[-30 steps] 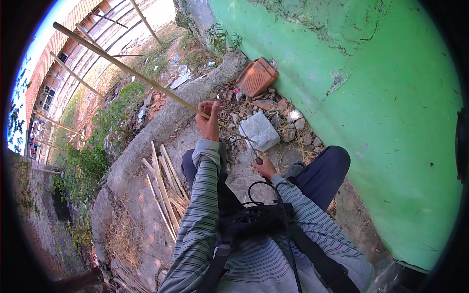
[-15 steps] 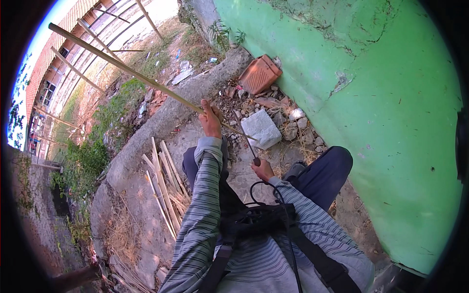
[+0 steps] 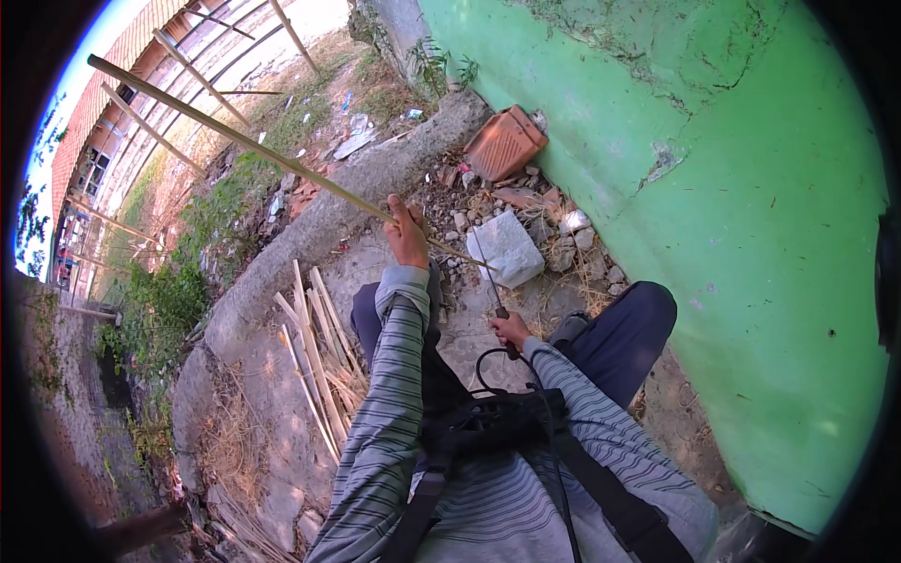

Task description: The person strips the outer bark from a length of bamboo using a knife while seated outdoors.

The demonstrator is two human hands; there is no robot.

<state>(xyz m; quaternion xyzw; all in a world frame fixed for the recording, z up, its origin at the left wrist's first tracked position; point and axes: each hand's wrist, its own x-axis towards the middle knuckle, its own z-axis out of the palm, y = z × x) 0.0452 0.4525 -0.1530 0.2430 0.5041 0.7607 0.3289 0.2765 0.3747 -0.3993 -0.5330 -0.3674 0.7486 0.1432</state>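
My left hand is closed around a long bamboo strip, gripping it near its lower end. The strip slants up to the far left, and its near tip lies in front of a pale stone block. In my right hand, fingers wrapped round the dark handle, is a knife with a long, thin blade. Its blade points away from me and crosses the strip close to the tip; I cannot tell whether they touch. Split bamboo strips lie in a pile on the ground left of my legs.
A green wall rises along the right. Orange roof tiles lean against its foot, with rubble below. A low concrete kerb runs diagonally on the left, with green plants beyond it. Bamboo poles stand at the far left.
The knife blade has swung upright and moved slightly right, from beside my left hand to over the pale block. My left hand and the strip have hardly moved.
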